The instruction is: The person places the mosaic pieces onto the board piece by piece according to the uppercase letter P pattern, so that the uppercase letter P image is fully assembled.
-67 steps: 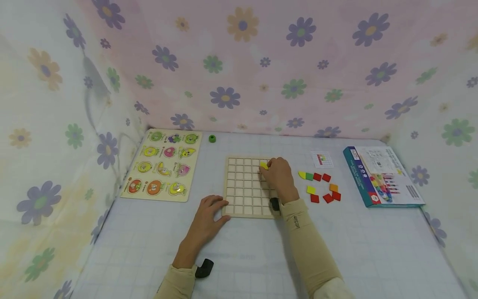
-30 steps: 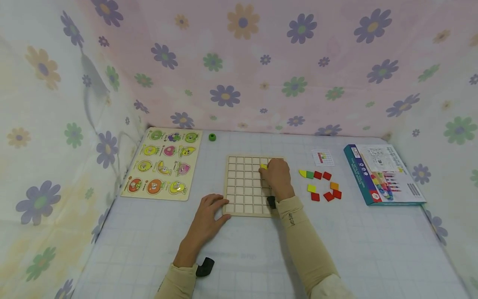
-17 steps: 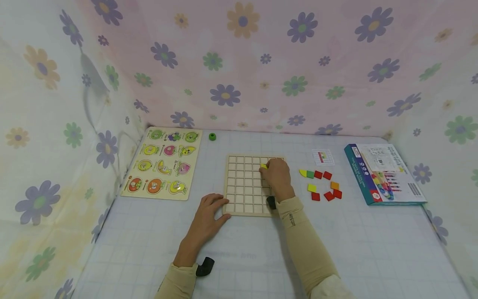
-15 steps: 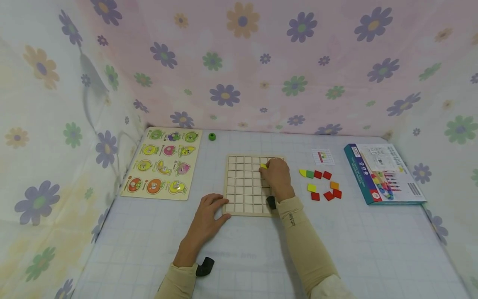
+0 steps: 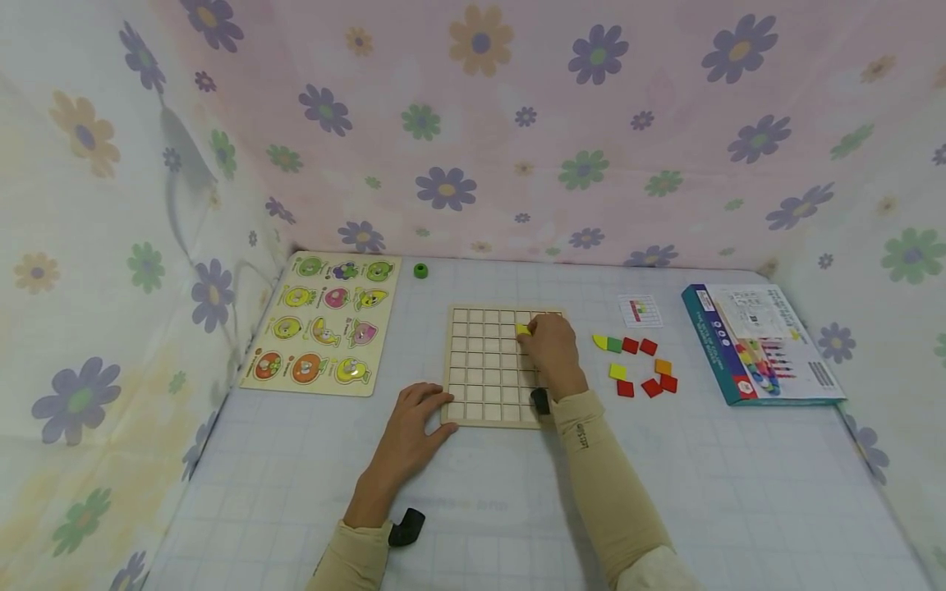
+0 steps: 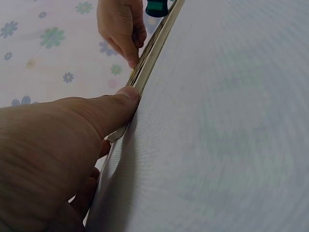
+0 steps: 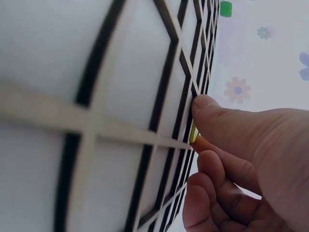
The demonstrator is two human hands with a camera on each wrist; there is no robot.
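A wooden grid board (image 5: 484, 361) lies on the table in front of me. In its upper right part, my right hand (image 5: 554, 349) pinches a small yellow tile (image 5: 524, 330) between thumb and forefinger. The right wrist view shows just a sliver of that yellow tile (image 7: 194, 133) between the fingertips, low against the grid bars. Whether it sits fully inside a cell cannot be seen. At the board's lower left corner rests my left hand (image 5: 410, 431), its fingers loosely spread. The left wrist view has its thumb (image 6: 113, 108) against the board's edge (image 6: 157, 50).
Right of the board lie several loose tiles, among them a red tile (image 5: 625, 389), an orange tile (image 5: 663, 367) and a green tile (image 5: 614, 345). Behind them is a pattern card (image 5: 640, 311). A box (image 5: 764, 345), a fruit puzzle (image 5: 318, 324) and a green bead (image 5: 420, 271) stand farther out.
My right hand, still at the yellow tile, has shifted and turned very slightly to the right over the last half second. My left hand has stayed at the board's corner.
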